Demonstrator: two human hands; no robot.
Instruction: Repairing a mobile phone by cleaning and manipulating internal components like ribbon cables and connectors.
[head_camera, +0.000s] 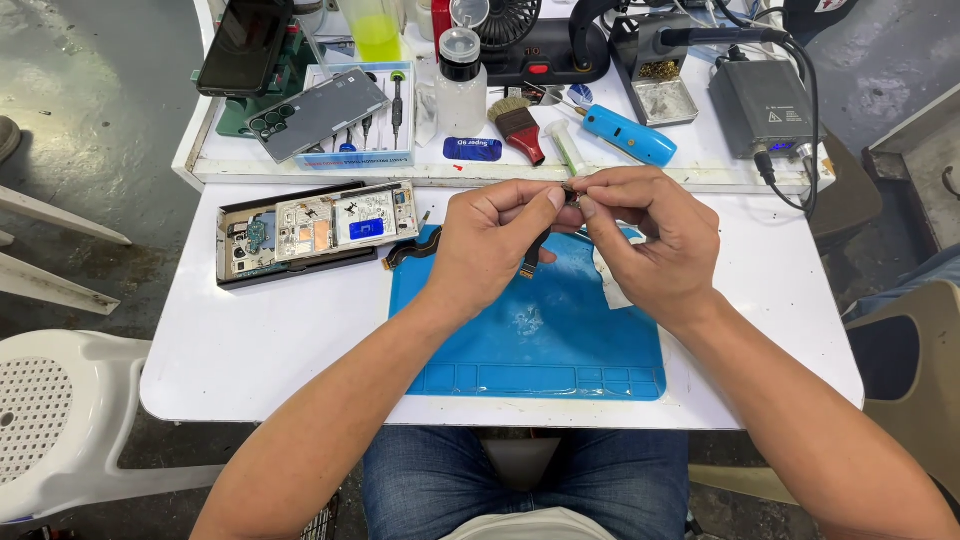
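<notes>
My left hand (490, 245) and my right hand (650, 240) meet above a blue work mat (540, 340). Together they pinch a small dark part with a thin flex cable (533, 255) that hangs down between them. The fingertips of both hands close on its upper end. An opened phone (315, 228) with bare circuit boards lies on the white table (260, 340) to the left of my left hand. Another dark flex cable (405, 250) lies at the mat's upper left corner. A scrap of white paper (608, 285) shows under my right hand.
A raised shelf at the back holds a phone back cover (318, 115), a screwdriver tray (385, 110), a clear bottle (461, 85), a red-handled brush (518, 128), a blue tool (630, 135), a soldering station (765, 105), a small fan (505, 20). White plastic chairs (50, 420) stand left.
</notes>
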